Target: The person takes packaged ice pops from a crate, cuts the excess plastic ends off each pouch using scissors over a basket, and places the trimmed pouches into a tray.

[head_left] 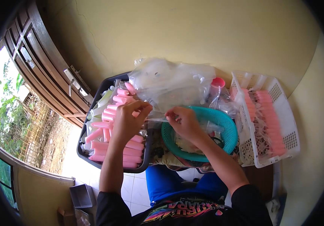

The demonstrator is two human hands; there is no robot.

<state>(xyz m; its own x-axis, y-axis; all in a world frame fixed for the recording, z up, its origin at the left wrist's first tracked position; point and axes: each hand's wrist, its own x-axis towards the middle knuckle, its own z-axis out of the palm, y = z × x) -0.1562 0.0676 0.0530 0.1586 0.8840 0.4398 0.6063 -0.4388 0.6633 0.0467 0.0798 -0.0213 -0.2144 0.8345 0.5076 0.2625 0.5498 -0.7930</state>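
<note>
My left hand [133, 115] is closed in a pinch above the right side of a dark tray [80, 150] of pink-filled plastic tubes [111, 112]. My right hand [182, 122] is pinched over the left part of a teal plastic basket [232, 141]. Stretched between the two hands is a thin, clear plastic bag [156, 120], held by its ends; my fingers partly hide it. Inside the teal basket lie clear plastic pieces and small items that I cannot make out.
A heap of large clear plastic sheets [173, 81] lies behind my hands. Beside it stands a pink cup [218, 82]. On the right, a white crate [293, 132] holds rows of packed pink tubes [269, 124]. A wooden door [45, 56] stands open at left, with a grey bin [82, 196] below.
</note>
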